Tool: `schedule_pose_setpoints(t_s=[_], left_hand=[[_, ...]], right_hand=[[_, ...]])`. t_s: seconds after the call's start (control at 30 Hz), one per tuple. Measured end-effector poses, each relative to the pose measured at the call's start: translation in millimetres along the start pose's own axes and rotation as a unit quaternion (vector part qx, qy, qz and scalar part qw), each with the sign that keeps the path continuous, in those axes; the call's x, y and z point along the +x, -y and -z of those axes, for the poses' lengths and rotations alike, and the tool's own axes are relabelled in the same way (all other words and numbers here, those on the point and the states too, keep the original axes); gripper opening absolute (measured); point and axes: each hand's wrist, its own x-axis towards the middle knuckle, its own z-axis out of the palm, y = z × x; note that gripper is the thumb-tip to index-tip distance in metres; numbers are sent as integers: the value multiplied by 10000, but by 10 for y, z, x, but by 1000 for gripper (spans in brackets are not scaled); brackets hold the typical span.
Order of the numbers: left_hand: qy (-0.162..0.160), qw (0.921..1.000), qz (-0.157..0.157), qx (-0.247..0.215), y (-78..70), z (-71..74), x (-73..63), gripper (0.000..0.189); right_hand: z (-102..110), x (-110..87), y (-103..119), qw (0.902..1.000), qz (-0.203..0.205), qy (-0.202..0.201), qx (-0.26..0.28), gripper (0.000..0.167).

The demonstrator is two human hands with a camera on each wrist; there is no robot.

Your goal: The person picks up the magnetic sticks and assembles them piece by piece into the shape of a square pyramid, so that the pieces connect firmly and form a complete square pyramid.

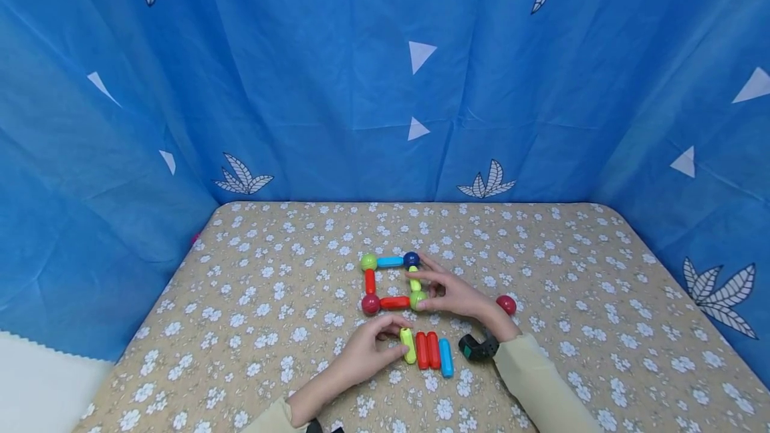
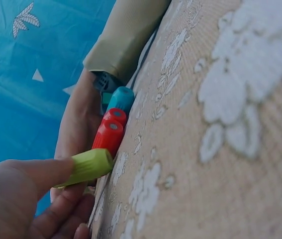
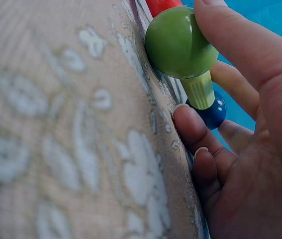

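Thumb and fingers of my left hand [image 1: 365, 351] pinch a yellow-green magnetic rod [image 2: 92, 166], tilted beside two red rods [image 1: 428, 351] and a light-blue rod [image 1: 446, 357]. Beyond lies a square of rods and balls: a green ball [image 1: 369, 262] and a dark-blue ball [image 1: 411, 259] at the far corners, a red ball [image 1: 370, 304] and a second green ball [image 3: 180, 42] at the near ones. My right hand [image 1: 452, 294] holds the square's right side. Its thumb rests on the near green ball, with curved fingers by the yellow-green side rod [image 3: 199, 90] and the dark-blue ball.
A loose red ball [image 1: 506, 304] lies just beyond my right forearm. A black wrist device [image 1: 478, 347] sits at the right wrist. The flowered tablecloth [image 1: 271, 299] reaches a blue curtain [image 1: 337, 85] at the back and sides. Something pink [image 1: 195, 238] shows at the left edge.
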Motion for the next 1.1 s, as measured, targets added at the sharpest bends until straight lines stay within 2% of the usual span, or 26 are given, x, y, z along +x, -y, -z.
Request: schedule_pose_setpoints(t_s=[0.1, 0.23, 0.33, 0.4, 0.57, 0.63, 0.73, 0.83, 1.0, 1.1], left_hand=[[0, 9988, 118, -484, -8, 30, -2, 30], [-56, 9921, 381, -1196, -25, 117, 17, 35], [-278, 9853, 470, -1617, -36, 229, 33, 41], [-490, 9826, 490, -1724, -80, 327, 48, 44], [-1009, 9816, 421, -1567, -42, 537, 114, 43], [-1083, 9816, 331, -1538, 32, 588, 147, 43], [-1014, 9835, 173, -1485, 97, 644, 196, 45], [-961, 9847, 273, -1431, 137, 674, 232, 45], [-1052, 9862, 658, -1092, 180, 691, 258, 37], [-1045, 9874, 707, -953, 195, 696, 267, 35]], right_hand=[[-18, 1, -2, 10000, 7, -15, 3, 57], [-7, -6, 21, 10000, 11, -14, -2, 57], [-14, -5, 32, 9999, 58, 77, 38, 57], [-21, -2, 29, 9999, 40, 127, 55, 57], [-11, 3, 12, 9999, -62, 147, 10, 58], [-4, 1, 11, 9999, -62, 143, 23, 58], [0, -7, 8, 9999, -62, 127, 39, 58], [0, -16, 5, 9999, -52, 122, 38, 58], [-3, -19, 10, 9999, -18, 133, 47, 58], [-6, -15, 15, 9999, -20, 126, 75, 58]])
